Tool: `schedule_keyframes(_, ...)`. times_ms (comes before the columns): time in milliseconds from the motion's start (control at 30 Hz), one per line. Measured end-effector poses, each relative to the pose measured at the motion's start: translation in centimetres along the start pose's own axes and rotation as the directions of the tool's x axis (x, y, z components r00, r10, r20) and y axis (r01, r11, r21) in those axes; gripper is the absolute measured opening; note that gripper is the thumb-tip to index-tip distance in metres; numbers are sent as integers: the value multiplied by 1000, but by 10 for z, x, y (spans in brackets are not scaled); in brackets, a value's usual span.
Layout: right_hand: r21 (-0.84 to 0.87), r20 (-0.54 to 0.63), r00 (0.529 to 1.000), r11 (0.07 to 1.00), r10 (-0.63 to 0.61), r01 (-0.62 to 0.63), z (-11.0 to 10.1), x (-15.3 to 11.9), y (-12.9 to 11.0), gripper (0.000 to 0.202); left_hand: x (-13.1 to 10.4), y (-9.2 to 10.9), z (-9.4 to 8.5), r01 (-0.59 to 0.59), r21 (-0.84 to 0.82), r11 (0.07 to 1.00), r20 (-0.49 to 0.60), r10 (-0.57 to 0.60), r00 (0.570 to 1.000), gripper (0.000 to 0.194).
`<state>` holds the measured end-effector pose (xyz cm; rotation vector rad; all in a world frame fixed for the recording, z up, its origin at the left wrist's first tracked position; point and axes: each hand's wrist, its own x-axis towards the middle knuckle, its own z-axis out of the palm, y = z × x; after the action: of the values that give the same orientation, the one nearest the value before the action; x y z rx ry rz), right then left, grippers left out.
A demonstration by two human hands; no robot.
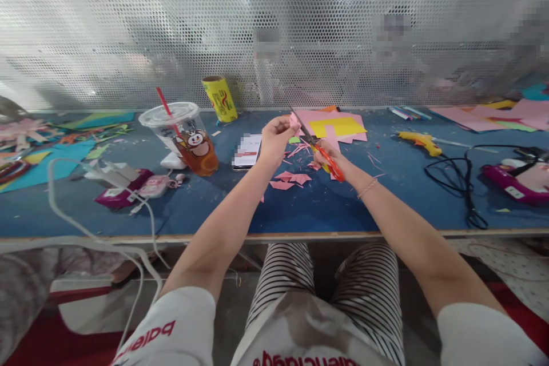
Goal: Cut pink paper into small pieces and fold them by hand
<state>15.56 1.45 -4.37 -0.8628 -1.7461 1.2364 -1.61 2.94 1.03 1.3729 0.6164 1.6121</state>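
Observation:
My left hand (275,136) pinches a small folded piece of pink paper (294,124) above the blue table. In my right hand (332,157) are scissors with orange-red handles (335,170), their blades (305,130) pointing up and left beside the pink piece. Whether the blades touch the paper, I cannot tell. Below the hands lie pink paper scraps (289,179) and thin pink strips. Just behind, a yellow sheet (337,127) rests on larger pink paper (355,138).
Left of my hands stand a phone (247,151), a plastic cup of tea (199,154) with a red straw, and a yellow cardboard tube (219,98). At right are a yellow glue gun (420,142), a black cable (450,180) and a purple power strip (517,186). A perforated metal panel (300,28) rises behind.

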Motion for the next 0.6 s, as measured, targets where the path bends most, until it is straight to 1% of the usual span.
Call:
schedule_keyframes(167, 38, 25, 999, 999, -26, 25, 0, -6, -9, 41, 1, -2, -1, -36, -10, 999, 18, 36, 999, 14)
schedule_keyframes(300, 70, 38, 999, 997, -12, 9, -1, -8, -11, 45, 2, -1, -2, -14, -3, 1000, 5, 14, 1000, 16)
schedule_keyframes(433, 49, 36, 999, 998, -29, 27, -1, -10, -13, 45, 2, 2, -2, 3, -5, 1000, -1, -3, 1000, 19)
schedule_keyframes(600, 20, 25, 998, 998, -63, 62, 0, -13, -18, 41, 3, 4, -2, 8, 20, 1000, -14, -8, 1000, 16)
